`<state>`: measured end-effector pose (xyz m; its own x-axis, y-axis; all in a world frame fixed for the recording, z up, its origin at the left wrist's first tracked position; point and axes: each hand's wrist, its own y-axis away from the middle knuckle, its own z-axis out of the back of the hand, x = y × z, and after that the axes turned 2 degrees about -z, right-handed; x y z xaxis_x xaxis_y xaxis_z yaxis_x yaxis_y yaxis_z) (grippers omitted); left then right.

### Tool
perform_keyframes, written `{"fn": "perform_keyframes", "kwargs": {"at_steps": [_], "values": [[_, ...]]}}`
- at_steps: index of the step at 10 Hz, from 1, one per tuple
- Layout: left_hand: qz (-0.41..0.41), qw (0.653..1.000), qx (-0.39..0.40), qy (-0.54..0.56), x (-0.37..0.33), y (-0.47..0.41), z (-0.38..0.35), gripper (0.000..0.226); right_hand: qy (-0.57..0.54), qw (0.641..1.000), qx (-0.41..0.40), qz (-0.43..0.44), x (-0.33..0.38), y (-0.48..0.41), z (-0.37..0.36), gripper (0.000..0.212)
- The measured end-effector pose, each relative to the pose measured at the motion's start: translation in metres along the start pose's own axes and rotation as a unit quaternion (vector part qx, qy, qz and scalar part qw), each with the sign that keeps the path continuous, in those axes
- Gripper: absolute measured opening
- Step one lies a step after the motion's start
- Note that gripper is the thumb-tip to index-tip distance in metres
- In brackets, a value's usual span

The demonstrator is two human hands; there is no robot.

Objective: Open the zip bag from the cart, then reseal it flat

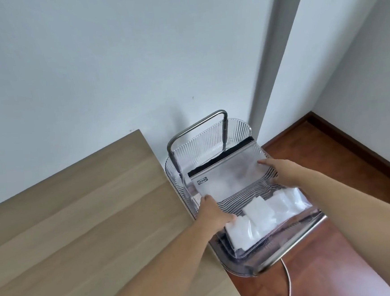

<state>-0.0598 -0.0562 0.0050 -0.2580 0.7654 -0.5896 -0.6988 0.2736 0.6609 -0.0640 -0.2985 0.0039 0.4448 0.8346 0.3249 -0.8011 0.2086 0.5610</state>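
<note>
A frosted clear zip bag point(228, 172) with a black zip strip along its far edge lies tilted in the top tray of a clear ribbed cart point(214, 137). My left hand point(211, 210) grips the bag's near left corner. On the bag's right edge rests my right hand point(278, 171), thumb on top and fingers tucked beneath. The bag's far end leans against the cart's rim. The zip looks closed along its length.
Under the bag lie a black-and-white striped cloth point(246, 196) and several white packets point(262, 219). A wooden table point(78, 215) stands directly left of the cart. A metal handle point(197, 129) arches over the cart's far end. White walls behind, wooden floor point(326, 254) and a white cable right.
</note>
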Motion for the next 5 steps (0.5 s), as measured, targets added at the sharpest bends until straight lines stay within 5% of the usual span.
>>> {"fn": "perform_keyframes", "kwargs": {"at_steps": [3,5], "values": [[0.014,0.996,0.045,-0.073,-0.003,-0.009,0.006,0.093,0.024,0.999,0.012,0.022,0.011,-0.006,-0.012,0.077],[-0.130,0.983,-0.033,-0.123,0.001,0.010,0.035,0.083,-0.044,0.996,-0.073,0.027,0.044,0.020,-0.010,0.067]]}}
